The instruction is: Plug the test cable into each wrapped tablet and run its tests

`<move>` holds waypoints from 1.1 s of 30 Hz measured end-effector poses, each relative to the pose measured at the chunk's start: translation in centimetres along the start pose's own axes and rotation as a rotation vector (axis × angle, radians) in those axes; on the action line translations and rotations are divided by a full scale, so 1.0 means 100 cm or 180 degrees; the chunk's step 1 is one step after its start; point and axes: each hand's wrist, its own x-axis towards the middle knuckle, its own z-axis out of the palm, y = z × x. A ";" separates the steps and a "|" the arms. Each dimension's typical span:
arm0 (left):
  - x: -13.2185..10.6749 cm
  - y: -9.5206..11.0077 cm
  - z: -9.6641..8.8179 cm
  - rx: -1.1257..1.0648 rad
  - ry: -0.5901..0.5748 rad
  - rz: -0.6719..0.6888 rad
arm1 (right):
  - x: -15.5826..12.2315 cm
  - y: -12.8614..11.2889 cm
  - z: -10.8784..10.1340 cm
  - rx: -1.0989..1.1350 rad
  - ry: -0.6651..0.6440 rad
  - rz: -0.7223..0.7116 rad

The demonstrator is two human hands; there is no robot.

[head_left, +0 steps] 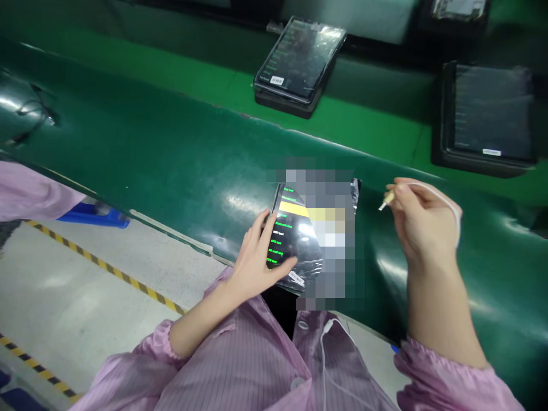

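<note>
My left hand (261,254) grips the near left edge of a black tablet (295,240), thumb lying on its screen. The screen is lit with a yellow bar and green lines of text, and a glossy film covers it; part of it is blurred out. The tablet rests on the edge of a dark green conveyor belt (171,154). My right hand (417,220) hovers to the right of the tablet, fingers pinched on the plug end of a white cable (387,201). The cable loops over the back of that hand.
Two more tablets sit in black trays on the far side: one (299,60) at top centre, one (488,117) at the right. A pink sleeve of another person (29,191) shows at the left. The grey floor with yellow-black tape (103,265) lies below.
</note>
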 end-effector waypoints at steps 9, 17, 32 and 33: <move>-0.037 0.002 0.015 0.0165 -0.0043 -0.0218 | 0.058 0.017 0.030 -0.0032 -0.0643 0.0073; -0.035 0.001 0.014 0.0411 -0.0061 -0.0230 | 0.068 0.033 0.036 0.0198 -0.1180 0.0239; -0.041 -0.006 0.015 0.0554 0.0034 -0.0225 | 0.074 0.026 0.037 0.0193 -0.1603 0.0554; -0.041 -0.007 0.016 0.0556 0.0058 -0.0198 | 0.073 0.025 0.036 0.0172 -0.1653 0.0551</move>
